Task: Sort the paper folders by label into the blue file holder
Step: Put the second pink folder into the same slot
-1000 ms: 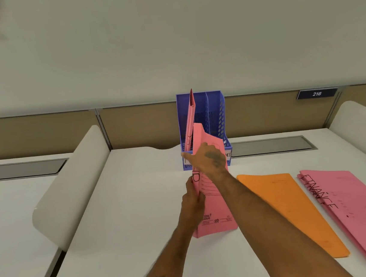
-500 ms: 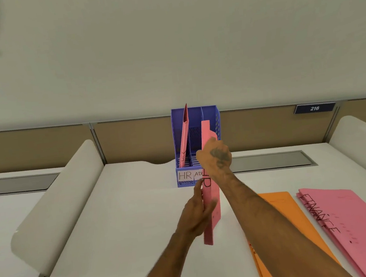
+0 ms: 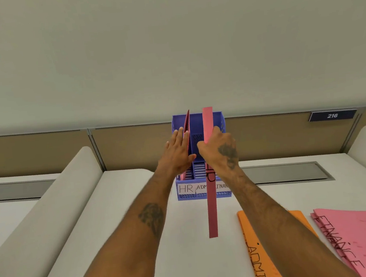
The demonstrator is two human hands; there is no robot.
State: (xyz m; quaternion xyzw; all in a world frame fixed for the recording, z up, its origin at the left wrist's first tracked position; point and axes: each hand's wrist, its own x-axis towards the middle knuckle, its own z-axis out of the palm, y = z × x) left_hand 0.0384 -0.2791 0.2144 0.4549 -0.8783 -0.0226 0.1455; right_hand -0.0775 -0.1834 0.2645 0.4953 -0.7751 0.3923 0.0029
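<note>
The blue file holder [image 3: 219, 121] stands at the back of the white desk, its front labelled HR, ADMIN and FINANCE. A pink folder [image 3: 187, 124] stands in its left HR slot. My left hand [image 3: 178, 153] rests flat against that folder, fingers spread. My right hand [image 3: 219, 150] grips a second pink folder [image 3: 212, 213], held edge-on and upright in front of the holder's middle. Black lettering shows on it below my hand. Its lower end hangs in front of the labels.
An orange folder marked ADMIN [image 3: 260, 258] lies flat at the right front. Pink folders marked FINANCE [image 3: 361, 239] lie stacked beside it. White curved dividers [image 3: 50, 209] flank the desk. A tan partition with a plate numbered 216 [image 3: 332, 115] runs behind.
My left hand let go of the held folder and moved up to the folder in the HR slot. My right hand raised the held folder and turned it edge-on.
</note>
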